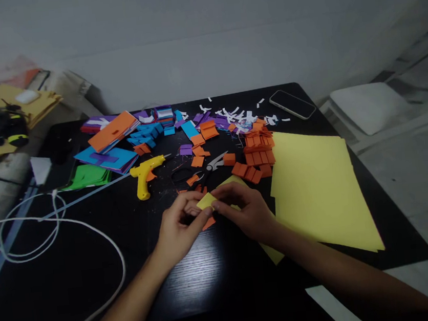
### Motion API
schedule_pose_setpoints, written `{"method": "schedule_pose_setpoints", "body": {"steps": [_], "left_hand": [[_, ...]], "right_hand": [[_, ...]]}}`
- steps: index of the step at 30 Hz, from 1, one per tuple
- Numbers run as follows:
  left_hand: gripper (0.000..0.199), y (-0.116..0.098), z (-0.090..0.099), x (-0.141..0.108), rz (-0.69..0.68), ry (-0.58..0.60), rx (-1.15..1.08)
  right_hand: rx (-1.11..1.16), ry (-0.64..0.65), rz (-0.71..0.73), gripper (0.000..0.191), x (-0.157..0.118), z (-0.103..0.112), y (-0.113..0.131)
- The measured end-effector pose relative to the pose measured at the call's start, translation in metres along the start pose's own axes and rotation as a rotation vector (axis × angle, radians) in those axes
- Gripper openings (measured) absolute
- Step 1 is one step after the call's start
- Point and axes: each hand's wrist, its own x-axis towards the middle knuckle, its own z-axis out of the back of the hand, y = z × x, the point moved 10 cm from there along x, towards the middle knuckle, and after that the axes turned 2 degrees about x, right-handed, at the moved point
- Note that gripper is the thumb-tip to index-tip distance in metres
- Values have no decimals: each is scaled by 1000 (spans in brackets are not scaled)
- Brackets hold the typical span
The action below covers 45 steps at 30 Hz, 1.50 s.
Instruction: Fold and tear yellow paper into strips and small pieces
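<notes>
A small yellow paper piece [205, 201] is pinched between both hands above the black table. My left hand [180, 225] grips its left and lower side with thumb and fingers. On its right side, my right hand [244, 207] holds it with thumb and fingertips. Beneath my right hand and forearm lies a longer yellow paper strip [273, 252], partly hidden. Black-handled scissors [216, 162] lie open just beyond the hands. A few orange paper pieces [209, 224] lie beneath and around the fingers.
A yellow glue gun [146, 174] lies left of the scissors. Large yellow sheets [318, 190] cover the right side, beside folded orange pieces [258, 150]. A phone [292, 104] rests at the back right. Coloured paper stacks [108, 159] and a white cable [120, 253] are at left.
</notes>
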Motion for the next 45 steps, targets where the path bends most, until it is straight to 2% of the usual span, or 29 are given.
{"method": "schedule_pose_setpoints", "body": {"steps": [2,5,10,13,16,21,24,28,32,40,45], "left_hand": [[19,1,-5,-1,-13,40,6],[27,-5,-5,-1,-65,31,14],[19,-22,4,1,-151,-32,61],[14,-19,11,1,-107,-85,44],[12,-14,14,1,-63,-117,4],[13,-15,9,1,-72,-73,-37],[20,-17,5,0,-107,-32,37],[17,-20,7,-1,-139,-42,152],[10,-18,12,-1,-105,-94,118],[12,-15,11,2,-35,-85,33],[15,-12,11,2,-11,-64,78]], "right_hand": [[-71,30,27,14,1,-1,3],[-138,63,59,13,1,-3,6],[-3,48,-7,27,2,-4,-1],[88,80,-46,28,1,-9,-5],[60,83,-46,20,1,-8,-6],[-92,53,74,14,2,-1,7],[-148,71,122,14,2,-3,13],[-81,51,51,16,1,-2,4],[50,15,-7,22,1,0,-4],[24,10,-56,20,2,1,-9],[-16,-4,-45,19,2,3,-9]]}}
